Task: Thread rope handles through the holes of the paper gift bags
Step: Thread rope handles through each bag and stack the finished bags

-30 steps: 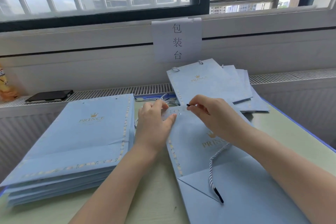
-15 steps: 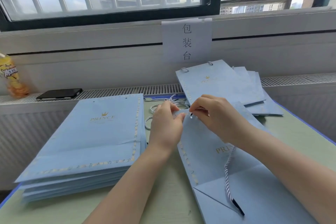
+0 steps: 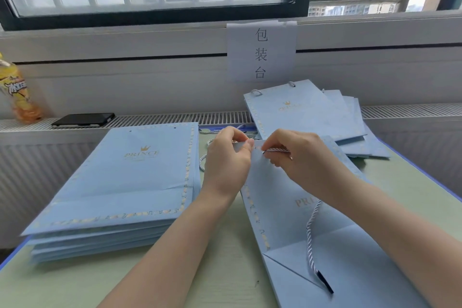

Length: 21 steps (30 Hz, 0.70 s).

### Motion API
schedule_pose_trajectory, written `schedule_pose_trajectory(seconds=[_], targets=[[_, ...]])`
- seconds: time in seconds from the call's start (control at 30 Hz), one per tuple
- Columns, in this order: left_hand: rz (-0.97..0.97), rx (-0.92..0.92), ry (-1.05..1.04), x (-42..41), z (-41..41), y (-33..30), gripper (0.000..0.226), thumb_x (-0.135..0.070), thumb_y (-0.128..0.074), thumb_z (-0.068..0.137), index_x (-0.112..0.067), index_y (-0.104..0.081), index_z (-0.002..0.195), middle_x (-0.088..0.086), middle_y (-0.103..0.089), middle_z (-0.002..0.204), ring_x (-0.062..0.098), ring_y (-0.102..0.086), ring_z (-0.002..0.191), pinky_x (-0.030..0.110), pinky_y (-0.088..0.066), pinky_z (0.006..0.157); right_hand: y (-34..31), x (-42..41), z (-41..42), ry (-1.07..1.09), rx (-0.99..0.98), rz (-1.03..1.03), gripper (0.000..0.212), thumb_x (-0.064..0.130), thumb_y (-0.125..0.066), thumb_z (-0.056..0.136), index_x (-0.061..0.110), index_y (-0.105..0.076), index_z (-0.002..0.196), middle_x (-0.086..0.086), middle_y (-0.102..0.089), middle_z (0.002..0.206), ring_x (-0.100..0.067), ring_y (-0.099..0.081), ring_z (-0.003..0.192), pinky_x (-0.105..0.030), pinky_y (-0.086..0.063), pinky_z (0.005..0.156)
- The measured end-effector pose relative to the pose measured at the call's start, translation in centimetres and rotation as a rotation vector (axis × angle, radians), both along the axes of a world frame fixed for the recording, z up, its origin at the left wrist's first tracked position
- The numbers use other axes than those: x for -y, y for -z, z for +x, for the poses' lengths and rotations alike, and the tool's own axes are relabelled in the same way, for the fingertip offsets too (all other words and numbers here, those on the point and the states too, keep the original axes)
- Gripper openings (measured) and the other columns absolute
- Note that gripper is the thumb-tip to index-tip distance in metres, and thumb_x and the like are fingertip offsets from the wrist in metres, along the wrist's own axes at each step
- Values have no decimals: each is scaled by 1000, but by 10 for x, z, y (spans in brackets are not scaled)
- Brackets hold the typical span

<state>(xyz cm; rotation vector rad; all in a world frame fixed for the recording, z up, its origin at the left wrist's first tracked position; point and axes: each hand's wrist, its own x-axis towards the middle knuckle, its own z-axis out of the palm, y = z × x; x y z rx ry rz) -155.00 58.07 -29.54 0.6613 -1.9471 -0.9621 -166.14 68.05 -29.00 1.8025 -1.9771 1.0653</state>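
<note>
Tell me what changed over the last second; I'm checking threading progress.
The right hand pushed the rope tip left to the bag top edge, more rope now showing at its fingers. The left hand keeps its grip on that edge. Both stacks stayed put.

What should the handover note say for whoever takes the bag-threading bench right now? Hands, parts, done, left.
Left hand: pinches the top edge of the work bag, holding it down.
Right hand: pinches the rope handle near its tip, at the bag's top edge by the hole.
The rope's other end trails loose over the bag's lower fold.
Done: a fanned pile of finished bags at the back right, rope loops showing at the top.
Left: the stack of unthreaded bags on the left; spare ropes lie behind the left hand. Whether the tip is through the hole cannot be told.
</note>
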Motion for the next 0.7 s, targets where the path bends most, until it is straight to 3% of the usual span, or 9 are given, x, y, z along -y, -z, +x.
schedule_pose_trajectory(seconds=[0.07,0.27,0.4,0.53,0.6,0.7], targets=[[-19,-5,1,-1,0,0,12,-18,-60,91,-19,-54,81,-12,-52,75,2,-46,71,17,-33,60,-2,-2,-4,-21,69,7,8,1,-68,82,4,-71,89,6,-59,70,-5,-55,59,-21,-47,63],[-82,-69,21,-3,0,-1,9,-17,-60,91,-15,-57,83,-12,-54,78,4,-47,71,21,-36,62,-1,-3,-9,-31,91,-36,6,8,-70,81,12,-72,85,19,-54,77,9,-54,75,-4,-37,68],[-125,-148,73,-6,3,-9,6,-15,-61,90,-13,-60,84,-13,-55,79,1,-46,62,19,-34,60,-5,-6,-10,19,153,-121,17,8,-74,78,21,-63,80,15,-50,85,4,-48,84,-4,-34,73],[-139,-161,160,-8,8,-15,6,-11,-60,90,-9,-60,84,-10,-59,76,-2,-45,57,14,-34,58,-9,-7,-7,45,124,-122,30,13,-76,76,19,-59,100,10,-49,103,1,-43,90,-3,-33,76],[-131,-151,172,-9,9,-16,9,-11,-58,91,-8,-58,83,-11,-56,72,0,-47,62,12,-35,59,-12,-8,-4,57,140,-56,32,15,-74,79,17,-57,106,18,-50,96,5,-44,82,-3,-33,73],[-145,-39,190,-7,9,-15,10,-14,-57,92,-9,-54,83,-10,-53,73,4,-46,69,20,-36,64,-12,-10,-4,55,178,46,23,16,-73,80,22,-57,97,21,-47,78,9,-43,76,-5,-32,67]])
